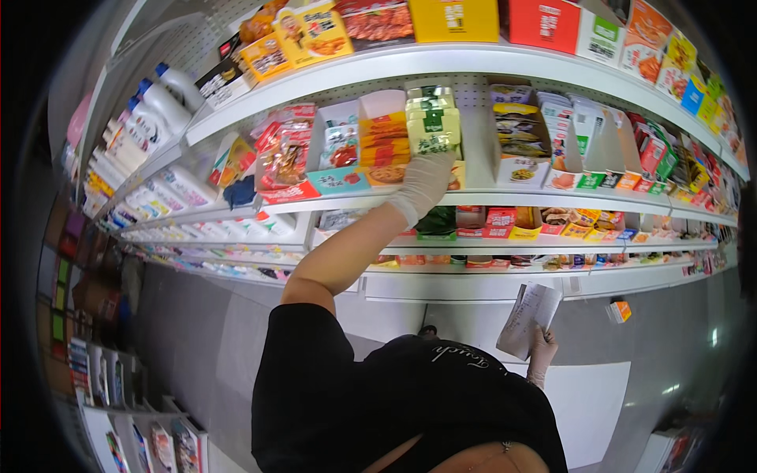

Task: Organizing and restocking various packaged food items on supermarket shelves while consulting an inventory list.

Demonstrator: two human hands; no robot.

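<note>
My left hand (427, 177), in a pale glove, reaches up to a shelf and touches the lower end of a column of pale green snack packets (433, 127). Whether its fingers grip a packet cannot be told, as they are partly hidden. Beside the packets on the left lie orange-yellow snack packets (384, 141) in an open carton. Low at the right, my right hand (541, 352), also gloved, holds a folded sheet of paper (528, 319) with handwriting on it.
Cartons of dark and yellow snack packets (520, 133) stand right of a gap on the same shelf. Above runs a white shelf edge (449, 56) with boxes. White bottles (162, 106) fill the left shelves. A small orange box (620, 311) lies on the floor near a white panel (591, 408).
</note>
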